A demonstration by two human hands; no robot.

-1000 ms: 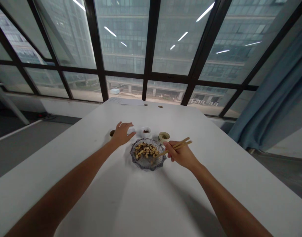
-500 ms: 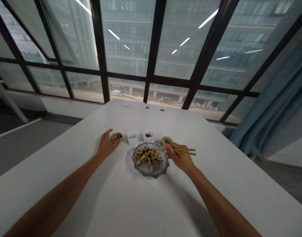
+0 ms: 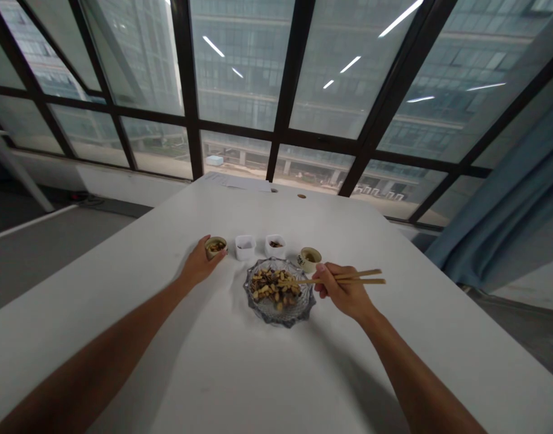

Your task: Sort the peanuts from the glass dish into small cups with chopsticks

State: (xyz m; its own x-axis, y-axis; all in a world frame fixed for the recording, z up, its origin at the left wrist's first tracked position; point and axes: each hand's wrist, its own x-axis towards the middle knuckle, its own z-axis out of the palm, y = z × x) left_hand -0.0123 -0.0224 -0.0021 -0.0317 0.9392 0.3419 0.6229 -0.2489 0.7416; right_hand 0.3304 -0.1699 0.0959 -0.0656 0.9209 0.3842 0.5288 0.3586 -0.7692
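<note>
My left hand [image 3: 200, 260] is wrapped round a small round cup [image 3: 216, 246] with brownish pieces in it. A pair of wooden chopsticks [image 3: 360, 278] is held in my right hand [image 3: 342, 288]. Their tips are in a heap of nuts and dark bits [image 3: 273, 286] in the scalloped glass bowl [image 3: 280, 319]. Behind the bowl stand two white square containers; the left one [image 3: 245, 248] shows little inside, and the right one [image 3: 275, 246] has dark pieces. Beside my right hand is another round cup [image 3: 309, 259] with something in it.
Everything stands on a white table [image 3: 240, 374]. Papers [image 3: 243, 182] lie at its far edge, near two round holes. Dark-framed windows rise behind it, and a blue curtain [image 3: 506, 205] hangs at the right.
My right hand has moved slightly right and down, and the chopsticks now reach into the heap at a flatter angle. My left hand has closed in on the cup. The view has shifted a little.
</note>
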